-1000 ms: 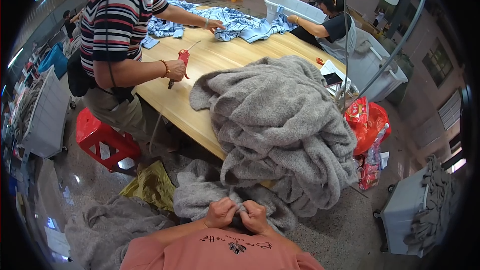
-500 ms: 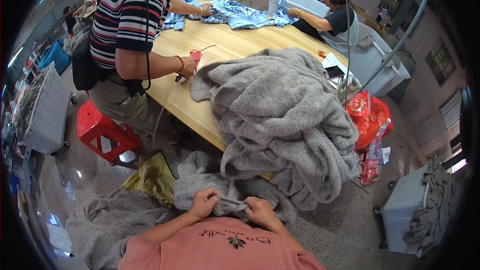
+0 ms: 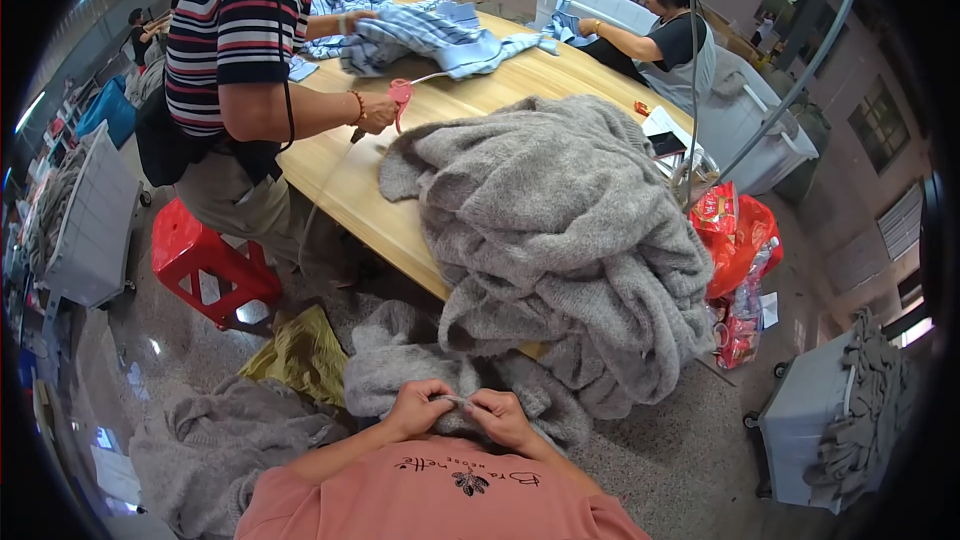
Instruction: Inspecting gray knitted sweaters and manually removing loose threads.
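Fuzzy grey knit under both hands: the left hand (image 3: 418, 408) and right hand (image 3: 497, 414) pinch a soft, matt woollen garment (image 3: 400, 370), its surface nubbly and napped. Same rough knit on the big pile (image 3: 560, 230) heaped over the table (image 3: 345, 180), which is pale wood, smooth, with a light satin sheen. The stool (image 3: 200, 260) is glossy red plastic. The floor (image 3: 170, 340) is polished speckled stone, throwing back glints of light. The olive cloth (image 3: 295, 355) has a slight shine. The red bags (image 3: 735, 240) are crinkly, glossy plastic film. The blue cloth (image 3: 430, 35) looks thin, woven and matt.
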Available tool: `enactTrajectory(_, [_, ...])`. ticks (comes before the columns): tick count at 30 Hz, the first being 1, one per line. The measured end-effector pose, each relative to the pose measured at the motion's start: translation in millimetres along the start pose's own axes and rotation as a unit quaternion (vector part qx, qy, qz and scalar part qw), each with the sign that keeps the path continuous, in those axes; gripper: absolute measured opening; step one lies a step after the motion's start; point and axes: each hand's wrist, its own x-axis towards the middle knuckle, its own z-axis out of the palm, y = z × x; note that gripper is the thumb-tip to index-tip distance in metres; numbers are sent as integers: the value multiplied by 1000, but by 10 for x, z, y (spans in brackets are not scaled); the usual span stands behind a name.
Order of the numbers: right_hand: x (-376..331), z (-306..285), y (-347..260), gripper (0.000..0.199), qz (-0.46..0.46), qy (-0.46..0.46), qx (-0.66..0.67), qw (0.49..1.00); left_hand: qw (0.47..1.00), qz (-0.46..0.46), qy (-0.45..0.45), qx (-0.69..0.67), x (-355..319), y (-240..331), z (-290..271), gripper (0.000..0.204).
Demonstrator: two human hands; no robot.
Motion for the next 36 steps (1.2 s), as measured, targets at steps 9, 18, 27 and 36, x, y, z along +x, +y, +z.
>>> enactTrajectory(9, [78, -25, -36, 6, -97, -11, -103, 990, 995, -60, -61, -52, -4, -42, 86, 8])
enactTrajectory(18, [58, 89, 47, 4, -150, 98, -118, 977, 983, -85, -106, -125, 43, -90, 86, 8])
enactTrajectory(27, [30, 117, -35, 7, -109, 110, -111, 982, 988, -69, -90, -104, 85, -127, 141, 13])
enactTrajectory(36, [44, 62, -40, 6, -103, 132, -146, 975, 994, -15, -8, -112, 64, -56, 200, 6])
